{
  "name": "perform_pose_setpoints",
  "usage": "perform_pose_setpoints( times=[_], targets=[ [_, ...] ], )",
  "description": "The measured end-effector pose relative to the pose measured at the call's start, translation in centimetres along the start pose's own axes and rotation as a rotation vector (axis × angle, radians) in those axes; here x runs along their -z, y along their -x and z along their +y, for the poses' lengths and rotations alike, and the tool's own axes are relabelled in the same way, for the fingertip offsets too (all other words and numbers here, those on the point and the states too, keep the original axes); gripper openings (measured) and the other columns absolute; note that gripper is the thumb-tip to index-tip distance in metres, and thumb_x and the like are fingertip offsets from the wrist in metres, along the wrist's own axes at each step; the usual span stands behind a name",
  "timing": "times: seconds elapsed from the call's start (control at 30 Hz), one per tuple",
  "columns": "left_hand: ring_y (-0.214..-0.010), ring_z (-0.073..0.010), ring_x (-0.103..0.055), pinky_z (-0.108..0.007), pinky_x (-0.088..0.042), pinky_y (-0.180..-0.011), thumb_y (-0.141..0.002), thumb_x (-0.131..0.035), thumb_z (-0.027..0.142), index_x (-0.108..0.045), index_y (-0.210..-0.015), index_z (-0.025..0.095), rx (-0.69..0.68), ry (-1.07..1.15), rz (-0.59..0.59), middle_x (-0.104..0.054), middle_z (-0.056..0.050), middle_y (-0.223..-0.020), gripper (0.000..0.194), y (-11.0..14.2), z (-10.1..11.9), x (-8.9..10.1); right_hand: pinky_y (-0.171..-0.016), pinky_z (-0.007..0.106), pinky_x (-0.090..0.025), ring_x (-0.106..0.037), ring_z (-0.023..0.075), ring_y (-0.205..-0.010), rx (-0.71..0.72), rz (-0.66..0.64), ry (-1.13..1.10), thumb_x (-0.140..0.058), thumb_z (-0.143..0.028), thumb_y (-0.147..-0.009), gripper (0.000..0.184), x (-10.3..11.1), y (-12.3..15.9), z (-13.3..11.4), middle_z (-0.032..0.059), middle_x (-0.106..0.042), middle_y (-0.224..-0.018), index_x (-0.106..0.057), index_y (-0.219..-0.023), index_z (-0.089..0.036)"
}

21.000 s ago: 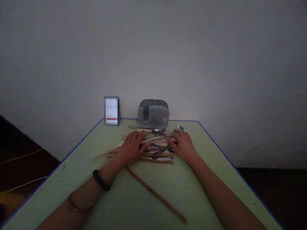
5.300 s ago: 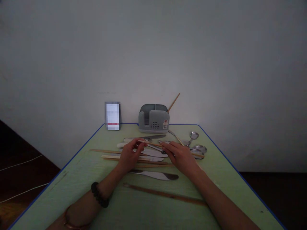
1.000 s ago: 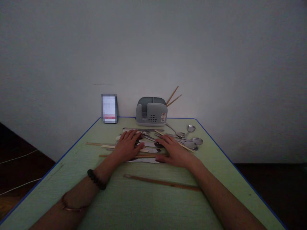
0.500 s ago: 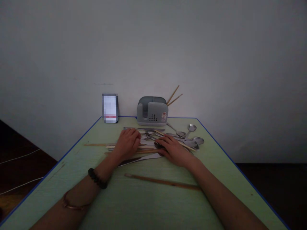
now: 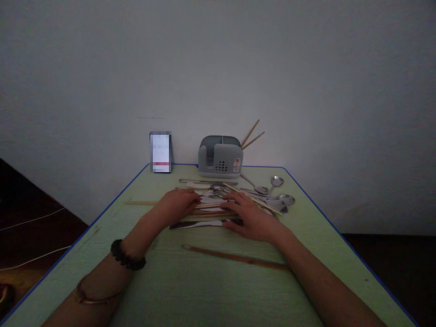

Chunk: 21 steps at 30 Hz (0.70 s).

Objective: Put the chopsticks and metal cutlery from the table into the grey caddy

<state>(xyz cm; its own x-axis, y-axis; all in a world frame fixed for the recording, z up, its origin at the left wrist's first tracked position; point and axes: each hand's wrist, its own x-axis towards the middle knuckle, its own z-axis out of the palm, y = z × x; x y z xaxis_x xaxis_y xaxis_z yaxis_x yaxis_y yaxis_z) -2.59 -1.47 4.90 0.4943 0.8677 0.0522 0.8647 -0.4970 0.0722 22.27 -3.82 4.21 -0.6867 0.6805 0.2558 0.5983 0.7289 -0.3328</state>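
A spread of metal cutlery and chopsticks lies across the table, with both hands over it. My left hand (image 5: pixel 177 205) rests on the left part of the pile, palm down, fingers bent slightly and gripping nothing I can see. Chopsticks (image 5: pixel 211 213) run between the hands. My right hand (image 5: pixel 254 215) has its fingers apart, their tips on the chopsticks and near a table knife (image 5: pixel 200 224). Several spoons (image 5: pixel 286 199) lie right of that hand. A pale-handled utensil (image 5: pixel 199 185) lies beyond my left hand. Some pieces under the palms are hidden.
A grey cutlery holder (image 5: pixel 221 159) stands at the table's back edge, two sticks (image 5: pixel 250 133) jutting out at its right. Left of it a phone (image 5: pixel 161 152) leans on the wall. One brown chopstick (image 5: pixel 235 258) lies nearer me, partly behind my right forearm.
My left hand has lowered slightly, its fingers less bunched. The right fingers have spread apart. The chopsticks and knife between the hands lie more nearly parallel. The whole view has shifted a little.
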Motion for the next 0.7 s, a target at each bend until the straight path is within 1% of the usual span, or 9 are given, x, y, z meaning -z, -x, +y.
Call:
perform_pose_setpoints(
  times=[0.07,0.1,0.17,0.23,0.3,0.47,0.53,0.63,0.7],
  targets=[
    [-0.092,-0.0226,-0.063,-0.031,-0.046,-0.079,-0.085,-0.046,0.019,-0.068,-0.098,0.021,0.046,0.011,-0.001,-0.068,-0.006,-0.1,0.025,-0.1,-0.8,0.1,-0.104,0.044,-0.034,-0.039,0.0266,-0.126,0.046,-0.075,-0.071,-0.07,-0.049,-0.073,0.047,0.3,0.0,-1.2,0.0116,-0.048,-0.131,-0.062,-0.11,-0.021],
    [-0.091,-0.0225,-0.063,-0.031,-0.046,-0.078,-0.085,-0.046,0.018,-0.068,-0.097,0.021,0.085,0.009,-0.004,-0.069,-0.006,-0.1,0.026,-0.1,-1.2,0.2,-0.105,0.043,-0.033,-0.037,0.0267,-0.128,0.065,-0.113,-0.097,-0.073,-0.05,-0.068,0.046,0.4,0.0,-1.7,0.0103,-0.047,-0.132,-0.064,-0.103,-0.022],
    [-0.089,-0.0225,-0.064,-0.03,-0.047,-0.077,-0.084,-0.045,0.016,-0.069,-0.094,0.021,0.17,0.004,-0.025,-0.069,-0.007,-0.098,0.027,-0.1,-2.1,0.2,-0.106,0.041,-0.031,-0.035,0.0256,-0.129,0.097,-0.167,-0.122,-0.077,-0.044,-0.066,0.034,0.5,0.1,-2.5,0.0069,-0.047,-0.132,-0.067,-0.091,-0.023],
    [-0.088,-0.0229,-0.064,-0.03,-0.046,-0.075,-0.083,-0.045,0.016,-0.07,-0.092,0.021,0.226,-0.001,-0.058,-0.07,-0.007,-0.097,0.027,-0.1,-2.9,0.2,-0.106,0.04,-0.031,-0.036,0.0239,-0.128,0.109,-0.18,-0.111,-0.076,-0.033,-0.07,0.017,0.6,0.0,-2.7,0.0047,-0.05,-0.129,-0.069,-0.082,-0.023],
    [-0.089,-0.0228,-0.064,-0.029,-0.046,-0.075,-0.082,-0.048,0.017,-0.07,-0.092,0.023,0.248,-0.001,-0.085,-0.07,-0.006,-0.098,0.025,-0.1,-3.2,0.1,-0.104,0.039,-0.032,-0.041,0.0226,-0.123,0.108,-0.164,-0.077,-0.071,-0.024,-0.075,0.007,0.5,-0.1,-2.5,0.0051,-0.054,-0.122,-0.069,-0.081,-0.022],
    [-0.087,-0.0217,-0.063,-0.027,-0.045,-0.069,-0.08,-0.053,0.024,-0.07,-0.088,0.024,0.276,0.009,-0.094,-0.07,-0.004,-0.095,0.018,0.0,-2.4,0.4,-0.094,0.036,-0.04,-0.052,0.0195,-0.105,0.056,-0.108,0.002,-0.067,-0.014,-0.077,0.006,0.2,-0.4,-1.9,0.0063,-0.06,-0.102,-0.069,-0.081,-0.018],
    [-0.085,-0.0212,-0.063,-0.026,-0.044,-0.066,-0.08,-0.054,0.024,-0.07,-0.086,0.024,0.268,0.009,-0.069,-0.07,-0.003,-0.094,0.017,0.1,-2.0,0.6,-0.091,0.036,-0.042,-0.053,0.0198,-0.102,0.009,-0.107,0.013,-0.07,-0.019,-0.075,0.004,0.2,-0.4,-1.8,0.0062,-0.06,-0.101,-0.068,-0.078,-0.018],
    [-0.081,-0.0207,-0.063,-0.026,-0.042,-0.062,-0.081,-0.051,0.022,-0.068,-0.084,0.024,0.238,-0.013,-0.029,-0.07,-0.003,-0.091,0.017,0.2,-1.5,0.6,-0.09,0.036,-0.043,-0.052,0.0214,-0.103,-0.032,-0.147,-0.01,-0.076,-0.03,-0.071,0.017,0.4,-0.1,-1.8,0.0065,-0.057,-0.104,-0.066,-0.08,-0.019],
    [-0.077,-0.0201,-0.063,-0.026,-0.041,-0.061,-0.082,-0.05,0.021,-0.067,-0.083,0.023,0.195,-0.016,-0.004,-0.07,-0.003,-0.087,0.017,0.1,-1.2,0.3,-0.091,0.036,-0.043,-0.051,0.0218,-0.106,-0.034,-0.179,-0.026,-0.074,-0.029,-0.072,0.017,0.6,0.1,-1.8,0.0069,-0.055,-0.108,-0.065,-0.083,-0.02]
  ],
)
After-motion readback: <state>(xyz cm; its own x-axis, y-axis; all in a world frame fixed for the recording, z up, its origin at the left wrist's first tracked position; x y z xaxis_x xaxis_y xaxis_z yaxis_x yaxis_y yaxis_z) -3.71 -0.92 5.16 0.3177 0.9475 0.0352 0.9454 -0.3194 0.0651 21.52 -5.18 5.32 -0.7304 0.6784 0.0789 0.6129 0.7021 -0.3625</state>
